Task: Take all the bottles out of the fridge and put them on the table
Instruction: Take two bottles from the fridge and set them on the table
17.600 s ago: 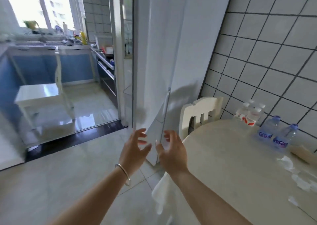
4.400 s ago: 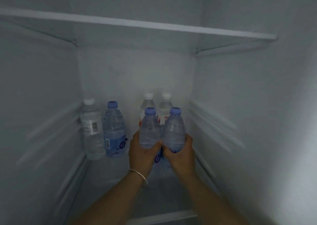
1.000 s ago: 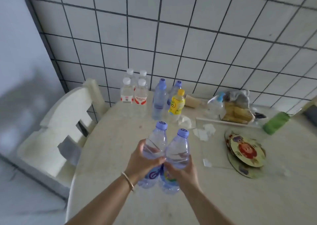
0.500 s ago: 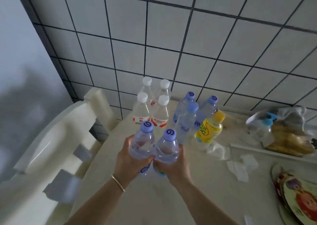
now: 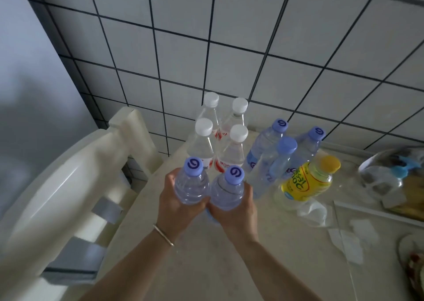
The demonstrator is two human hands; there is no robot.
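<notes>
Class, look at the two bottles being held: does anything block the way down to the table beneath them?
Nothing visible does. The left hand and right hand hold two blue-capped bottles over bare table, just in front of the white-capped bottles.

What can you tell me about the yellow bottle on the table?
The yellow bottle is small, clear plastic, with a yellow cap and a yellow wrap label printed in green; its script is too blurred to read. The cap is on, and it stands on the pale table near the tiled wall. It is right of the blue-capped bottles, close to or touching them. No hand touches it.
</notes>
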